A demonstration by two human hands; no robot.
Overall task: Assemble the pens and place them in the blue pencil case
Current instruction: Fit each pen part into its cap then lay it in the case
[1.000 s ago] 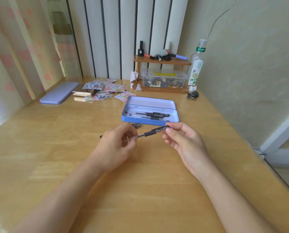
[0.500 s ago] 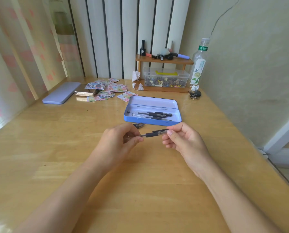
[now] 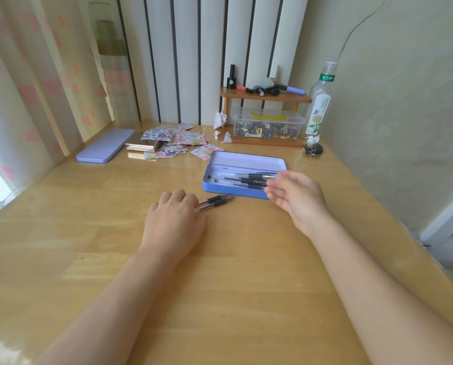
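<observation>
The open blue pencil case [image 3: 220, 189] lies on the wooden table, with several black-grip pens [image 3: 246, 179] lying inside it. My right hand [image 3: 296, 197] hovers over the case's right end, fingers spread and empty, covering the pens' right ends. In front of the case, two loose pen bodies [image 3: 216, 201] with black grips lie on the table, pointing right. My left hand [image 3: 175, 219] is palm down with its fingers curled over their left ends, which are hidden beneath it.
The case's lid [image 3: 105, 148] lies at far left beside scattered stickers [image 3: 178, 143]. A small wooden shelf [image 3: 266, 97] over a clear plastic box [image 3: 268, 123], a bottle [image 3: 318, 106] and keys [image 3: 313, 150] stand at the back right. A wall runs along the right.
The pen held between both hands now lies in the case, and my right hand has let go and opened. My left hand has moved forward onto the loose pen bodies.
</observation>
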